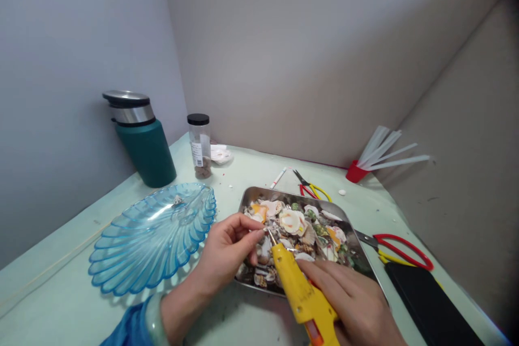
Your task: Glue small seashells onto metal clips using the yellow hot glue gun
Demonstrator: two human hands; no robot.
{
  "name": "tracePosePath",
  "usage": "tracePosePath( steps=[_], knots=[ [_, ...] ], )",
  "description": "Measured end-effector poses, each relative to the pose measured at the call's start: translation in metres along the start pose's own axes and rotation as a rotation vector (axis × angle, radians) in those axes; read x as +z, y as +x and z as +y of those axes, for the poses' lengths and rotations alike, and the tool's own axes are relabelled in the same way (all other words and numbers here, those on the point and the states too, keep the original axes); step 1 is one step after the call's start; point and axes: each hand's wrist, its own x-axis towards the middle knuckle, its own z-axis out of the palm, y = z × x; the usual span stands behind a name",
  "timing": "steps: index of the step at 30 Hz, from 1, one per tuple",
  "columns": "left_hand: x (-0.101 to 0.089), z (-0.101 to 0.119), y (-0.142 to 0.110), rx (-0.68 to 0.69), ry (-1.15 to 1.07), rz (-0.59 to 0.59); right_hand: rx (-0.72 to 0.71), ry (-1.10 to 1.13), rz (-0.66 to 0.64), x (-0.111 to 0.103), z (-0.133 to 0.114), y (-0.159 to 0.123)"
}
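Observation:
My right hand [352, 294] is wrapped round a yellow hot glue gun [298, 286] in the lower middle of the head view. Its metal nozzle points up and left, at the fingertips of my left hand [231, 243]. Thumb and forefinger of that hand pinch a tiny pale piece, probably a small shell [265, 228], right at the nozzle tip. Below both hands lies a metal tray [257, 190] full of mixed seashells [292, 221]. A blue scalloped glass dish [133, 248] stands left of my left hand, with one small shell [177, 200] in it.
At the back left stand a teal bottle [148, 151] and a clear jar [199, 146] with a black lid. Scissors [312, 189] lie behind the tray, others [401, 251] to its right by a black flat object [430, 303]. A red cup [357, 172] holds glue sticks [385, 151].

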Motion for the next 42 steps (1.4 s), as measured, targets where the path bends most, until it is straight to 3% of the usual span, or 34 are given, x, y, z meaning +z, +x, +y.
tracePosePath(
  steps=[13,31,42],
  knots=[
    [-0.0007,0.0010,0.0010,-0.021,-0.058,0.038,0.020,0.018,0.089,0.0023,0.0044,-0.0056],
    [-0.0011,-0.0029,-0.0016,0.006,0.048,-0.005,0.029,-0.003,-0.006,0.0032,0.0005,-0.0030],
    [-0.0033,-0.0004,-0.0001,0.001,0.021,-0.007,0.082,0.049,0.011,0.0003,-0.0011,-0.0033]
  ],
)
